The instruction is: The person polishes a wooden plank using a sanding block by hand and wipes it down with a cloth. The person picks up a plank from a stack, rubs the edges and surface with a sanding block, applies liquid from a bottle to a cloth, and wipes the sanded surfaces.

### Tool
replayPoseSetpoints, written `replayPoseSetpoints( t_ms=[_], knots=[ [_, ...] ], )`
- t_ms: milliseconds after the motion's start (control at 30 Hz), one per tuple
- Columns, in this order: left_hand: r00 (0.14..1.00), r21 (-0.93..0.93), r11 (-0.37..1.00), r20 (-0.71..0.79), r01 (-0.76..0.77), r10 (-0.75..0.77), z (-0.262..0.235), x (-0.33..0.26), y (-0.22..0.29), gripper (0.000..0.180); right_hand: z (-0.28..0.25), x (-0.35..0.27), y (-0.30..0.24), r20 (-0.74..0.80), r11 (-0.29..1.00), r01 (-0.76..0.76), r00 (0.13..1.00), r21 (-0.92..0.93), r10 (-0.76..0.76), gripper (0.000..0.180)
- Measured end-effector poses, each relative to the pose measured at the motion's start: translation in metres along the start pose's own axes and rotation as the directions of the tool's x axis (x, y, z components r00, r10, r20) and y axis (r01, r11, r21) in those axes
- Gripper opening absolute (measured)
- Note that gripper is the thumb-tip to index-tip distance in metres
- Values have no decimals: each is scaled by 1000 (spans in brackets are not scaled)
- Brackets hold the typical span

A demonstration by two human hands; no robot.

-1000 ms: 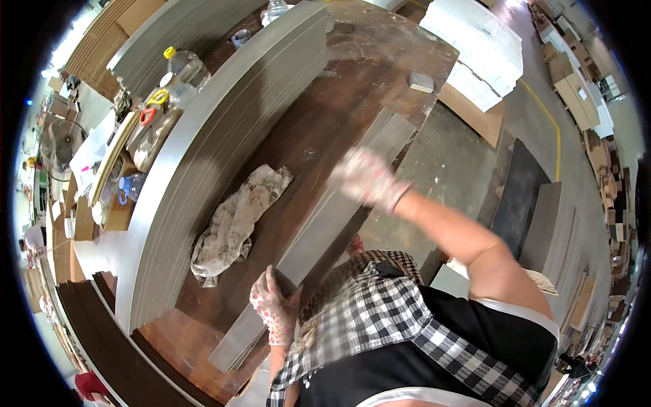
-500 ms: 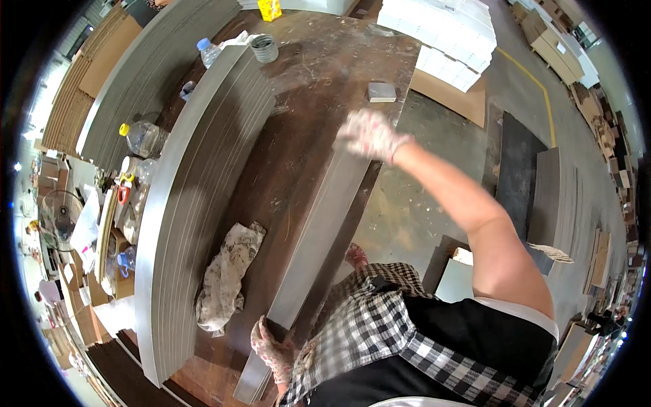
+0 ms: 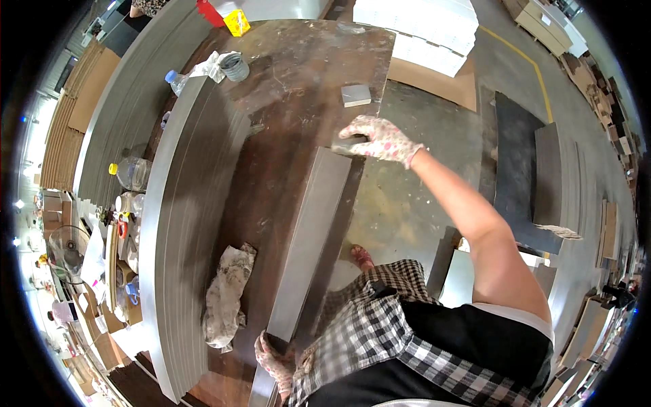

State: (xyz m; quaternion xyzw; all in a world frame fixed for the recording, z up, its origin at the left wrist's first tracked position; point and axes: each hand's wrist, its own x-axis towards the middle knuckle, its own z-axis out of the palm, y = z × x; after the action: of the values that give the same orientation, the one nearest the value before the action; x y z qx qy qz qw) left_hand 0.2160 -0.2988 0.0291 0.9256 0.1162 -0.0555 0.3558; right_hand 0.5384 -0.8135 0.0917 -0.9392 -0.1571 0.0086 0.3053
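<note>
A long, narrow grey board [image 3: 306, 230] lies lengthwise along the table's right edge in front of me. My left hand [image 3: 274, 361], in a white glove with pink spots, closes around the board's near part, thumb up along its side. A dark patch crosses the board beside that hand. My right hand [image 3: 381, 140], gloved alike, is just beyond the board's far end, fingers curled toward the thumb. Whatever lies between those fingertips is too unclear to name. Farther off, a small grey-topped block [image 3: 356, 95] rests on the table. Left of the board lies a stained, crumpled cloth [image 3: 229, 295].
A tall stack of long grey boards [image 3: 193, 224] stands on the brown table [image 3: 291, 81] to the left. Bottles, including one with a yellow cap [image 3: 133, 173], stand behind it. A grey ring-shaped roll [image 3: 234, 67] and a yellow box [image 3: 237, 22] sit farther back. White stacked cartons [image 3: 427, 30] stand beyond the table.
My right hand has shifted from over the board's far end to just past it, its fingers now showing more clearly. My left hand remains on the near part. The view has swung slightly.
</note>
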Motion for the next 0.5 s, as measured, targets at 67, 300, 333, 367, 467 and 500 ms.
replayPoseSetpoints(
  t_ms=[67, 300, 333, 367, 467, 500],
  knots=[
    [1000, -79, 997, -20, -1, 0, 2, 4, 1, 82, 13, -14, -3, 37, 996, -78, 996, 52, 76, 40],
    [995, 80, 992, 1, -102, 102, 3, 5, -22, 82, 33, -72, -11, -110, 984, -163, 979, 75, 170, 44],
    [994, 83, 991, 3, -110, 110, 4, 9, -15, 82, 44, -65, -11, -259, 993, -119, 959, -9, 112, 44],
    [984, 126, 976, 1, -175, 176, 5, 13, -8, 81, 54, -59, -11, -396, 991, -87, 917, -100, 40, 44],
    [933, 185, 921, -47, -342, 356, 7, 12, -12, 80, 94, -59, -40, -538, 940, -256, 837, -226, 98, 47],
    [943, 191, 930, -53, -314, 329, 7, 11, -14, 80, 103, -68, -58, -459, 968, -145, 888, -207, 35, 47]
  ],
)
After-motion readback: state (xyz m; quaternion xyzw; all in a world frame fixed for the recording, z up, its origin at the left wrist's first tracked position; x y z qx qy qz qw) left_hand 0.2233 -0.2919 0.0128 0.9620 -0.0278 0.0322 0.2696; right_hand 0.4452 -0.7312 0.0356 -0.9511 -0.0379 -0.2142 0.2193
